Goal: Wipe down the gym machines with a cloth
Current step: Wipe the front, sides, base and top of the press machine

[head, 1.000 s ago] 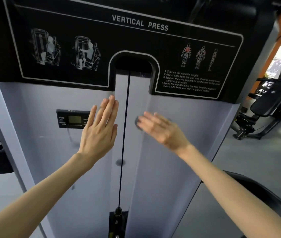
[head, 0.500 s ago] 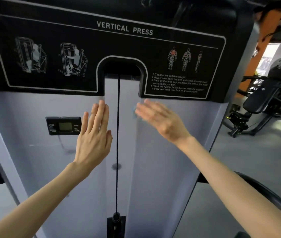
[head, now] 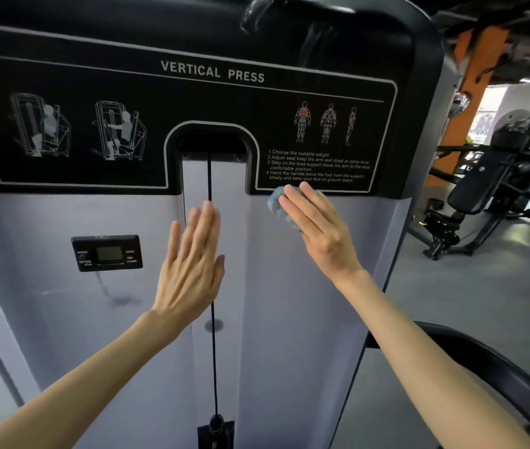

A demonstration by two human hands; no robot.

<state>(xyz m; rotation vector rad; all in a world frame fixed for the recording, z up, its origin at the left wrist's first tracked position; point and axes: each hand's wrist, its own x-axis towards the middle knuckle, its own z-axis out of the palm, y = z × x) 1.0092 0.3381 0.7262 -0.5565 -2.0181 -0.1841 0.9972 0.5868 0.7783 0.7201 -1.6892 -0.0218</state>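
Progress: early, by judgement | cloth (head: 276,207) pressed on grey panel (head: 305,319) just under black placard (head: 192,102) by flat right hand (head: 318,234) | left hand (head: 192,270) flat, empty, beside cable (head: 213,351) | smudge (head: 121,299) below display (head: 108,253) looks unwiped.

A grey gym floor (head: 483,303) spreads at 4 o'clock, carrying a black bench machine (head: 480,189) at 3 o'clock, well apart from the vertical press machine (head: 289,319).

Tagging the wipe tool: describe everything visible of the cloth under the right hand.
The cloth is small, mottled blue with pale flecks, fuzzy-looking, bunched. Only its left edge shows; the right hand covers the rest, flat fingers pressing it against the machine's grey panel at the lower edge of the black instruction label.
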